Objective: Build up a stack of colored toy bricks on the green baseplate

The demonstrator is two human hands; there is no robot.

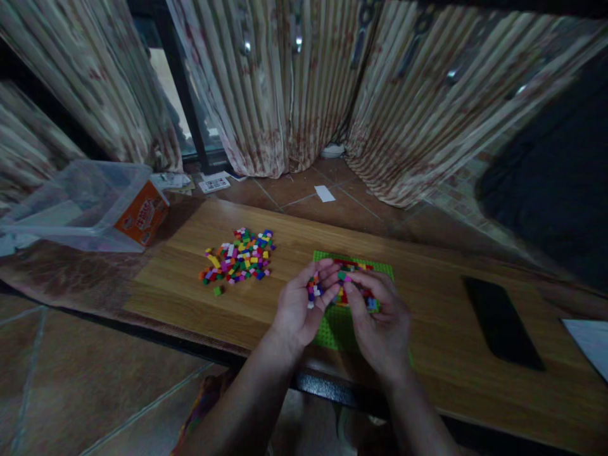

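Several small colourful toy bricks (314,289) rest in my left hand (295,307), which is cupped with the palm up. Just to its right, my right hand (384,316) pinches a small green brick (342,276) between thumb and fingertips; some pink shows beside it. Both hands are over a green studded baseplate (332,330). Rows of red, yellow, blue and other bricks (354,263) sit on the plate, partly hidden by my fingers. To the left, a heap of loose mixed bricks (242,256) lies on the wooden table, with one green brick (218,291) apart from it.
A clear plastic bin (90,202) with an orange label stands beyond the table's left end. On the right lie a black flat object (503,323) and a white sheet (589,342). Striped curtains (266,95) hang behind, with papers (324,193) on the tiled floor.
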